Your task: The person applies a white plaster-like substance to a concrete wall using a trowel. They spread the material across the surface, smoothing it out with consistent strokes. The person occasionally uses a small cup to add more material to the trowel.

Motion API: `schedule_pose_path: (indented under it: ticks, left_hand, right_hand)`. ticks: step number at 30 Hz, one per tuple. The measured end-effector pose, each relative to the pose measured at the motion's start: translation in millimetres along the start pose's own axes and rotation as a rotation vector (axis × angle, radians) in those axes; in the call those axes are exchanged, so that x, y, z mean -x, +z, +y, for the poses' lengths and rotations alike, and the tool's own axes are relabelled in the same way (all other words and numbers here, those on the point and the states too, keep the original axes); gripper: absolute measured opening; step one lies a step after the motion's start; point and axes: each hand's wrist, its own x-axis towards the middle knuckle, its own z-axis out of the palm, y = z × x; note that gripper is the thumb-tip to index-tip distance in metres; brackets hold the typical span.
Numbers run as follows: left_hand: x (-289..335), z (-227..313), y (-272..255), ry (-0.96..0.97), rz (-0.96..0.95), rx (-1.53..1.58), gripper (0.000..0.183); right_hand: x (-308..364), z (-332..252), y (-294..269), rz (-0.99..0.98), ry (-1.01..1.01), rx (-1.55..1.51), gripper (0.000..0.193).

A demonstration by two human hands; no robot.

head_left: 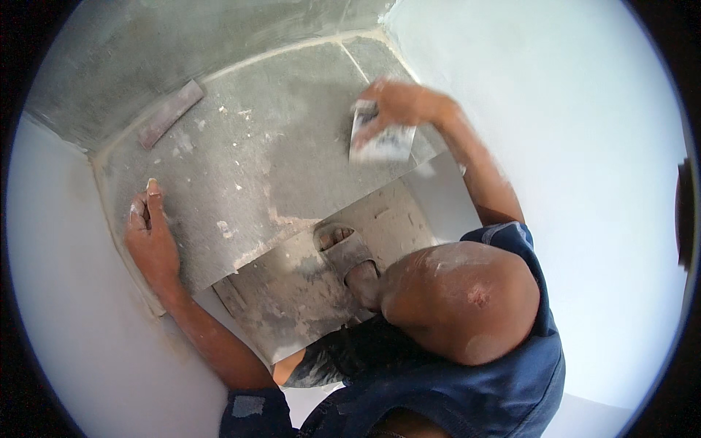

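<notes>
A pale rectangular plate (383,144) with dark smudges lies in the grasp of my right hand (398,102). Both are blurred, and the plate is flat against or just over the grey slab (307,124), close to the right wall; its exact kind is unclear. At the slab's left side is my left hand (152,237), near the left wall. Its fingers are curled in and dusted white, while one digit points up along the slab. Whatever the curled fingers may hold is hidden. Farther up, apart from both hands, rests a dull purplish flat bar (171,114).
White chips (225,230) and dust dot the slab. Pale walls (569,160) close in on the left and right, with a grey wall (168,44) behind. Below the slab's front edge, my sandalled foot (347,252) stands on a stained board (292,281); my bare knee (464,303) is bent.
</notes>
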Motion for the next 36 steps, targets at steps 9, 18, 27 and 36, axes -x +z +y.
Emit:
schedule_pose_path:
  ticks: [9, 18, 27, 36]
  left_hand:
    - [1.2, 4.4, 4.6, -0.016, 0.006, 0.046, 0.04]
    - [-0.5, 3.7, -2.1, -0.034, -0.013, 0.038, 0.038]
    - [0.1, 12.8, -6.6, -0.014, 0.004, 0.001, 0.042]
    - [2.1, 9.1, -4.3, -0.022, 0.002, 0.036, 0.041]
  right_hand:
    - [-24.3, -21.0, 2.7, 0.181, -0.133, -0.126, 0.051]
    - [-15.4, -63.4, -5.2, 0.26, -0.417, -0.064, 0.063]
    - [-124.3, -54.5, -52.3, 0.454, -0.328, 0.08, 0.072]
    - [-106.7, -79.2, -55.9, 0.35, -0.264, 0.145, 0.068]
